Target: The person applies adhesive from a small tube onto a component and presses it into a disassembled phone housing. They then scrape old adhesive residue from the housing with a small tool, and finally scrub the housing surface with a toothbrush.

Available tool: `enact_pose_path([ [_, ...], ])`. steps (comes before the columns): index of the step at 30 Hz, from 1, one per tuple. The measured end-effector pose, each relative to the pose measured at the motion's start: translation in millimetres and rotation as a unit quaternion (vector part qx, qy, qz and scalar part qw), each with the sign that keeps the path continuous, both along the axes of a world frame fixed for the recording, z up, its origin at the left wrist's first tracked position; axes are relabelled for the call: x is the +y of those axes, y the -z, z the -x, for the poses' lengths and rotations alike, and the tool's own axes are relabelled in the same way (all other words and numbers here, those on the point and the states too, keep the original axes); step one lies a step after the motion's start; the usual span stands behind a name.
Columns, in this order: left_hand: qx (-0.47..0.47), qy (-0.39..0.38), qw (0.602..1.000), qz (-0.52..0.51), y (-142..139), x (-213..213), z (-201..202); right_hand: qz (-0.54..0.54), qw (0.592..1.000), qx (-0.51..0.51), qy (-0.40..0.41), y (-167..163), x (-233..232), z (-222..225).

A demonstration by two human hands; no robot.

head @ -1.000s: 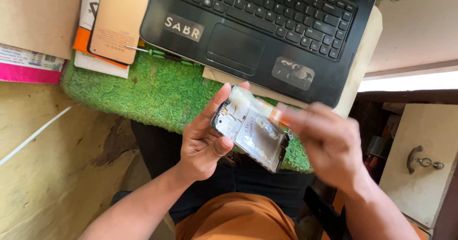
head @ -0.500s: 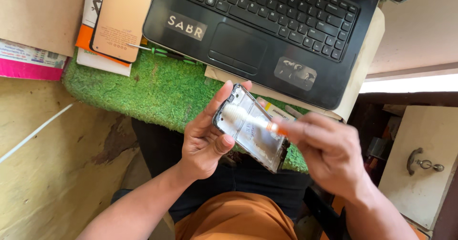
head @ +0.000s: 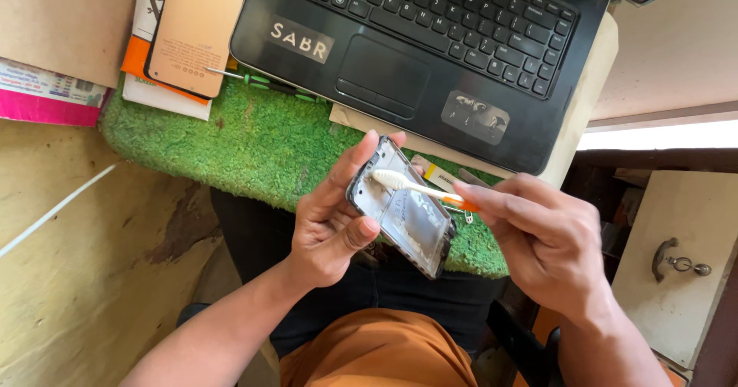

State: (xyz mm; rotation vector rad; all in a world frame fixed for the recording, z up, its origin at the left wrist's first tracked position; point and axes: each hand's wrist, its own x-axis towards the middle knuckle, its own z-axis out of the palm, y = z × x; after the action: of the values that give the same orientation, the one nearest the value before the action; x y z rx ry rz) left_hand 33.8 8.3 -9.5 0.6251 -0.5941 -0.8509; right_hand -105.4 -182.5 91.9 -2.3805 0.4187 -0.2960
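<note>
A worn, yellowish wooden surface filled the left of the view, with a thin white stick lying slantwise across it. Above it sat a pink-edged booklet under a sheet of brown card. Next came a mat of green artificial grass, and on its upper left corner a tan phone back cover rested on an orange-and-white stack of papers. A green-handled screwdriver lay just beside the front edge of a black laptop, which stood open on the mat and on a pale board.

Over the person's lap, near the front edge of the mat, the left hand cradled an opened phone frame, tilted, its bare metallic inside facing up. The fingers curled around the frame's far long edge and the thumb pressed on the near edge, gripping it firmly. The right hand pinched the orange handle of a toothbrush between thumb and closed fingertips, and the white bristle head touched the upper inner part of the frame. A small safety pin lay on the grass just beside the frame.

At the far right stood a pale cabinet door with a metal latch.
</note>
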Motion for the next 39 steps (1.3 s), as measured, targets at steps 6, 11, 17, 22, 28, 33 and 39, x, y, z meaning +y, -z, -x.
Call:
enact_pose_path([
  [6,-0.006,0.009,1.0,0.002,0.7,1.7,-0.7,0.009,0.999,-0.025,-0.022,1.7,-3.5,-1.4],
  [11,0.004,0.005,1.0,-0.014,-0.2,2.0,-0.9,0.058,0.998,-0.028,0.007,2.2,-5.3,-2.8],
  [17,0.023,0.006,0.999,-0.04,-5.1,2.6,-0.6,0.092,0.995,-0.024,0.007,3.8,-2.2,-3.2],
  [22,0.007,0.003,1.0,-0.012,-4.8,0.8,-2.5,0.042,0.998,-0.038,-0.032,4.7,0.3,-0.9],
  [28,0.02,0.017,1.0,-0.015,-3.7,1.5,-0.7,0.031,0.999,-0.035,-0.023,1.8,-0.1,-0.4],
  [33,0.028,0.033,0.999,0.014,-3.1,1.7,-1.0,0.007,1.0,-0.021,-0.01,-0.4,-4.0,0.0],
  [39,0.072,0.078,0.994,0.035,-0.6,1.4,-1.6,-0.052,0.998,-0.01,-0.027,4.7,-10.0,3.6],
])
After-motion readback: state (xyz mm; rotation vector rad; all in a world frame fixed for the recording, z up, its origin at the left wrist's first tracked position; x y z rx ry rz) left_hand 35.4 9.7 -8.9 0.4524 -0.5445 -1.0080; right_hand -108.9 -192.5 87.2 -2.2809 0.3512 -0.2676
